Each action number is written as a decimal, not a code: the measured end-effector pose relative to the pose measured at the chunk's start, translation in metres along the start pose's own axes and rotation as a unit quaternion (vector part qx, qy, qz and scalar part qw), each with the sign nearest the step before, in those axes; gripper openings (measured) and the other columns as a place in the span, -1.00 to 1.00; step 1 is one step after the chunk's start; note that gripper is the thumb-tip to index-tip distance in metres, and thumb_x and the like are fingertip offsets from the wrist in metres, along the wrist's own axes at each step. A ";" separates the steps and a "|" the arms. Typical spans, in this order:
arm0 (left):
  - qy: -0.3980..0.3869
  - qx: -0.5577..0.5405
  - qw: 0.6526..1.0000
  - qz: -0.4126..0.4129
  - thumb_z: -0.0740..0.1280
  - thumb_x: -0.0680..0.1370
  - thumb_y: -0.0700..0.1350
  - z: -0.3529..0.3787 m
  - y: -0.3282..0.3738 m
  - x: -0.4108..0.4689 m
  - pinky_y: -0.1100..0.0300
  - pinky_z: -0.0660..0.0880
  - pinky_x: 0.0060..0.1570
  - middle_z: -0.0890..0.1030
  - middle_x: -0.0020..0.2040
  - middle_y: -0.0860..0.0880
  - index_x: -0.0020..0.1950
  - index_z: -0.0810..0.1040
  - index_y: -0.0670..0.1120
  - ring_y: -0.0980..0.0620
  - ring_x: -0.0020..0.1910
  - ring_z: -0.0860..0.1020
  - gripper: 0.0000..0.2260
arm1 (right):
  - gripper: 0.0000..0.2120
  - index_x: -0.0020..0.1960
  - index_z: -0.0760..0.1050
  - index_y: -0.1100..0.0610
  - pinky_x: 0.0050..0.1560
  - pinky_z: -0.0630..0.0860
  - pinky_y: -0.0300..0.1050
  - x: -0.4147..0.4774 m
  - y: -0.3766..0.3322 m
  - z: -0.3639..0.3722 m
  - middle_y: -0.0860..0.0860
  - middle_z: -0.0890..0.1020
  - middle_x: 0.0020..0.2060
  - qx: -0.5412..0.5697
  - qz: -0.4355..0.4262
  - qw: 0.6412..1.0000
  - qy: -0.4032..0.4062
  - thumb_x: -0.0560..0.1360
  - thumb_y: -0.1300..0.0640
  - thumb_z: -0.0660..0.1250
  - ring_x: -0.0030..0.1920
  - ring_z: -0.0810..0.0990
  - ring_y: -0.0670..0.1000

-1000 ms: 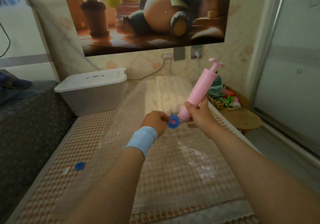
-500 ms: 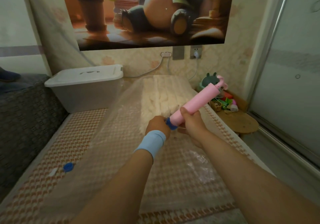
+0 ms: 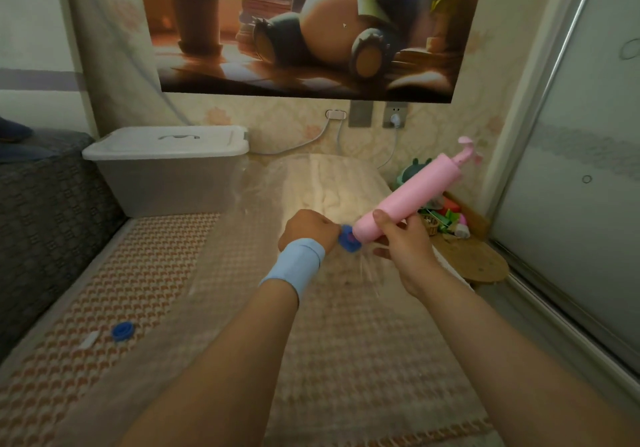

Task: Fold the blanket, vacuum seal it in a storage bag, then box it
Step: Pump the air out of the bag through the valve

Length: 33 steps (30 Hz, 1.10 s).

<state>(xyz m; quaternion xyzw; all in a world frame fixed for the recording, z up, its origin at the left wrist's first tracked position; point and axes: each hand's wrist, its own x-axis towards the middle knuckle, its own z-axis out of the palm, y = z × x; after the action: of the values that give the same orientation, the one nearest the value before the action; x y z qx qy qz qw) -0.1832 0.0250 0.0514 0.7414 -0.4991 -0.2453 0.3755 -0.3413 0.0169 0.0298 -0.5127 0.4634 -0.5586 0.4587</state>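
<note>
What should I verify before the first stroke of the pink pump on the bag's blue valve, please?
1. The blanket lies inside the storage bag: ok.
2. The blue cap is off, lying on the mat: ok.
3. The left hand holds the blue valve: ok.
4. The right hand grips the pink pump: ok.
5. Pump end seated squarely on the valve: cannot tell, blurred.
6. Bag opening sealed: cannot tell.
</note>
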 end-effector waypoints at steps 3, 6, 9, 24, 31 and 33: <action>-0.009 -0.046 0.999 -0.010 0.50 0.31 0.01 -0.001 0.002 0.005 0.14 0.57 -0.21 0.68 -0.25 -0.07 -0.22 0.70 -0.13 -0.04 -0.29 0.62 -0.79 | -0.60 0.36 0.37 0.07 -0.04 0.67 0.01 0.000 -0.004 -0.001 0.03 0.63 0.13 0.004 -0.008 1.000 -0.009 0.57 0.09 0.39 0.06 0.68 0.05; -0.016 -0.081 0.996 -0.026 0.52 0.28 -0.01 0.000 0.002 0.006 0.13 0.58 -0.20 0.70 -0.21 -0.10 -0.17 0.71 -0.18 -0.02 -0.34 0.58 -0.73 | -0.56 0.40 0.36 0.10 -0.07 0.65 -0.06 0.001 -0.004 -0.002 0.05 0.62 0.18 -0.007 -0.016 1.000 -0.011 0.58 0.11 0.39 0.11 0.66 0.05; -0.023 -0.102 0.994 -0.041 0.52 0.30 -0.02 0.000 0.001 0.007 0.15 0.54 -0.27 0.70 -0.18 -0.12 -0.12 0.71 -0.21 -0.03 -0.36 0.55 -0.71 | -0.48 0.46 0.28 0.12 -0.10 0.62 -0.12 0.005 -0.006 -0.001 0.04 0.58 0.21 -0.041 -0.034 0.998 -0.023 0.57 0.17 0.39 0.12 0.63 0.01; -0.046 -0.114 0.989 -0.080 0.47 0.37 -0.10 0.001 -0.006 0.015 0.26 0.31 -0.53 0.51 -0.36 -0.07 -0.10 0.62 -0.25 0.01 -0.48 0.39 -0.77 | -0.45 0.42 0.33 0.15 -0.07 0.66 -0.04 0.019 -0.019 0.005 0.09 0.60 0.22 -0.054 -0.016 0.995 -0.081 0.50 0.25 0.46 0.17 0.64 0.09; -0.039 -0.137 0.986 -0.083 0.47 0.37 -0.11 0.005 -0.005 0.015 0.25 0.39 -0.45 0.62 -0.23 -0.10 -0.04 0.66 -0.25 -0.02 -0.40 0.47 -0.74 | -0.22 0.49 0.20 0.08 0.23 0.56 0.16 0.006 -0.013 0.021 0.03 0.53 0.22 -0.067 -0.034 0.997 -0.004 0.42 -0.05 0.51 0.17 0.58 0.04; -0.037 -0.133 0.987 -0.083 0.48 0.36 -0.11 0.005 -0.005 0.013 0.24 0.40 -0.45 0.63 -0.21 -0.11 -0.05 0.66 -0.25 -0.03 -0.38 0.49 -0.74 | -0.27 0.47 0.23 0.09 0.27 0.53 0.20 0.006 -0.016 0.023 0.05 0.52 0.22 -0.033 -0.025 0.999 -0.021 0.37 0.04 0.43 0.20 0.56 0.06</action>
<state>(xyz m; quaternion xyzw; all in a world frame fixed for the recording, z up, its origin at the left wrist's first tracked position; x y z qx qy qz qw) -0.1792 0.0128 0.0446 0.7141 -0.4127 -0.3669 0.4302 -0.3197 0.0122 0.0471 -0.5503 0.4594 -0.5434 0.4369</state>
